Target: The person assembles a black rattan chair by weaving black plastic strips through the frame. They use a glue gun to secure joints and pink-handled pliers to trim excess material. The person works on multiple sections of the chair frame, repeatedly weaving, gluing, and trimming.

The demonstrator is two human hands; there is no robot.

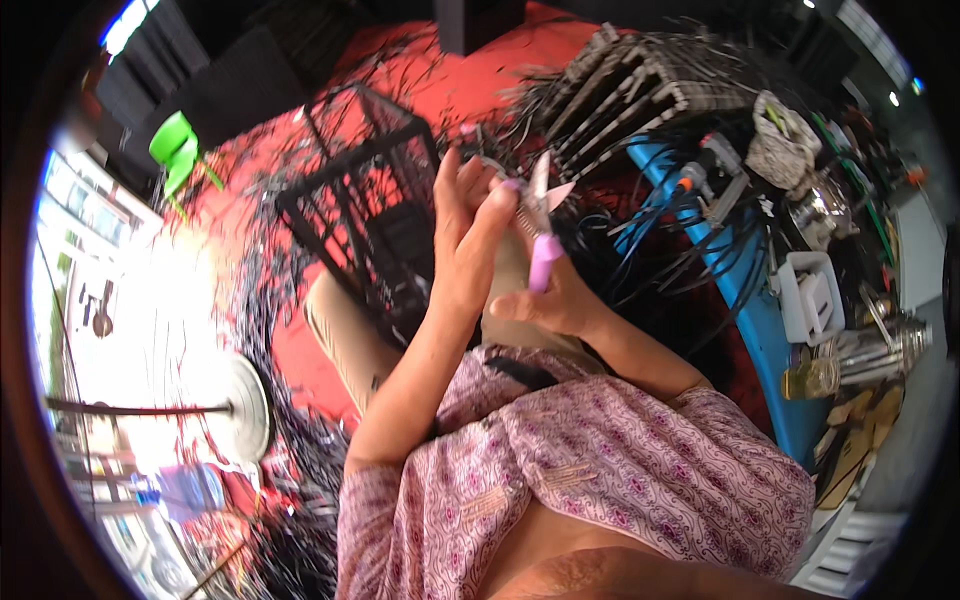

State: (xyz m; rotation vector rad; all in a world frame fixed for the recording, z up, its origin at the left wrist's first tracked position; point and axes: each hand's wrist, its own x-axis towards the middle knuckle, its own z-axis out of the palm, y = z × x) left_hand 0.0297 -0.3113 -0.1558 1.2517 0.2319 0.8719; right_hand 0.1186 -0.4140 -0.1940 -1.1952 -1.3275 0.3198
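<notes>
1. Head view, surface/room: red floor (pixel 480 75) around boxy black frame (pixel 378 147), littered with black strips (pixel 262 300). Green chair (pixel 178 150) left of and beyond frame; blue board (pixel 790 400) well to frame's right.
2. Scissors (pixel 544 250): just right of frame, blades spread. Right hand (pixel 575 300) grasps lower purple handle. Left hand (pixel 468 230): fingers extended, thumb at upper handle; can't tell if it grips.
3. Edges: board's long edge bounds frame's right side; grey slatted stack (pixel 650 75) crowds beyond-right. Red floor shows between frame and chair, strips on it.
4. Materials: slim frame bars, metal blades, coil spring, thin curled strips.
</notes>
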